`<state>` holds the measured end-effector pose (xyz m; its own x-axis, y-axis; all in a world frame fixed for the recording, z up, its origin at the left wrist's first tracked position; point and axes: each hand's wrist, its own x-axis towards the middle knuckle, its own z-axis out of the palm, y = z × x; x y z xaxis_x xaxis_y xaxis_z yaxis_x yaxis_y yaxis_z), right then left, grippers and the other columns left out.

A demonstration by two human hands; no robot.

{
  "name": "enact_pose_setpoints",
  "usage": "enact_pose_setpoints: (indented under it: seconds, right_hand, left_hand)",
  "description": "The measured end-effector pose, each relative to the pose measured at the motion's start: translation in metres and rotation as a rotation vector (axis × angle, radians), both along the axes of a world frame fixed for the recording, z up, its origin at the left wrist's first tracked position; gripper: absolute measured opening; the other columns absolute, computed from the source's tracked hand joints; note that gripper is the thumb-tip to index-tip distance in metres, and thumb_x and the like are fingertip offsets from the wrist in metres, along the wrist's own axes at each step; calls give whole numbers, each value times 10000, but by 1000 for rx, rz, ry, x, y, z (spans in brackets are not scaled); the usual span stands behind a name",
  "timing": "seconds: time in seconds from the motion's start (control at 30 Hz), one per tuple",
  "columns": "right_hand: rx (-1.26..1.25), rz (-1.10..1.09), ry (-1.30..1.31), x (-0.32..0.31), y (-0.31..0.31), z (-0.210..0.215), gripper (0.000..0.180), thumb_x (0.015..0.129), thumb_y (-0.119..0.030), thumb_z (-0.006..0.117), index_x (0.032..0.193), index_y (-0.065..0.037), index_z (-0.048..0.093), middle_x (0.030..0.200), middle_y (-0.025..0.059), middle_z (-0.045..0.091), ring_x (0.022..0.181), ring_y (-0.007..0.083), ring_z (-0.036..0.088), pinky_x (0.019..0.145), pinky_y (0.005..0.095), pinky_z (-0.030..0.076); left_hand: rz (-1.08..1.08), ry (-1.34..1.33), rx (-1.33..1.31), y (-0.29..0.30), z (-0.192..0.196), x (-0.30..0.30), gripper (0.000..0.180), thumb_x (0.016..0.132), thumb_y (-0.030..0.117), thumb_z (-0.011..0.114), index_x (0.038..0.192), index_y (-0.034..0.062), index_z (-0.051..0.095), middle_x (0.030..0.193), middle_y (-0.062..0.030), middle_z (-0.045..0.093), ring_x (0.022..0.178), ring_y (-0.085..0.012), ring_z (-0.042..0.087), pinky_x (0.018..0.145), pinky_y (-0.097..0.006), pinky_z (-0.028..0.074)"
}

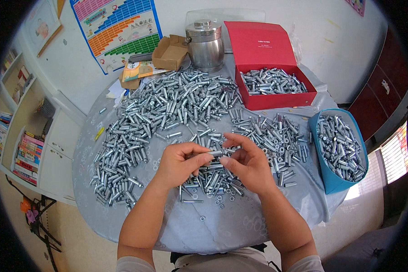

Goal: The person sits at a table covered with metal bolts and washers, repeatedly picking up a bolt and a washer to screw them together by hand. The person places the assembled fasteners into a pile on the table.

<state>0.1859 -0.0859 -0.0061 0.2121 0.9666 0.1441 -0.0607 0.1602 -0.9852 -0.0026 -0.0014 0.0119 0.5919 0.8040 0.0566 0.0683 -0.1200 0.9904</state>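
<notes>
My left hand [179, 162] pinches a silvery metal expansion bolt [216, 153] between thumb and fingers, over the middle of the table. At the bolt's right end, the thumb and fingers of my right hand [251, 167] close in on it; the exact contact there is partly hidden. Beneath and beyond both hands spreads a big heap of similar expansion bolts [167, 102]. To the right of my right hand lies a smaller pile of metal sleeves and bolts [276, 133]. Loose washers and nuts [220, 201] are scattered just nearer than my hands.
A red box [276, 102] with its lid raised and a blue bin [324, 167], both full of metal pieces, stand at the right. A steel pot [206, 50] and an open cardboard box [170, 52] sit at the back of the round cloth-covered table [204, 235]. Bookshelves [25, 118] are left.
</notes>
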Motion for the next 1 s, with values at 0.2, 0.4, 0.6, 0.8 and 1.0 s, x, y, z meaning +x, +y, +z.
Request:
enact_pose_setpoints:
  seconds: [0.2, 0.4, 0.6, 0.8, 1.0]
  right_hand:
    - [1, -11, -78, 0, 1, -2, 248, 913, -122, 675, 1136, -22, 638, 912, 4, 625, 667, 42, 524, 589, 205, 439]
    - [-135, 30, 17, 3, 2, -1, 240, 927, -147, 664, 1132, -24, 644, 852, 2, 637, 678, 46, 525, 582, 207, 436]
    - [-161, 46, -1, 6, 1, 1, 252, 922, -147, 674, 1136, -19, 639, 908, 10, 632, 675, 37, 517, 576, 207, 428]
    - [-71, 1, 41, 0, 1, 1, 258, 918, -135, 678, 1140, -9, 636, 945, 16, 627, 673, 32, 514, 575, 204, 425]
    - [-22, -24, -4, -2, 0, 2, 250, 922, -123, 670, 1142, -9, 635, 917, 14, 622, 663, 35, 517, 567, 199, 421]
  left_hand:
    - [-9, -31, -39, 1, -4, -1, 163, 876, 116, 724, 985, -4, 712, 756, -31, 694, 540, -34, 554, 469, -181, 424]
    - [-6, -35, -34, 1, -5, 0, 161, 883, 122, 717, 982, -4, 709, 752, -36, 691, 530, -34, 553, 460, -176, 421]
    - [8, -30, -48, 2, -4, -1, 165, 890, 127, 709, 984, -9, 709, 745, -32, 685, 524, -35, 548, 460, -178, 422]
    - [22, -52, -60, 3, -5, -1, 126, 896, 81, 683, 959, -26, 704, 733, -59, 680, 511, -53, 555, 438, -180, 426]
    - [7, -35, -51, 3, -7, -1, 158, 900, 131, 692, 958, -15, 708, 732, -39, 676, 513, -44, 548, 445, -181, 414]
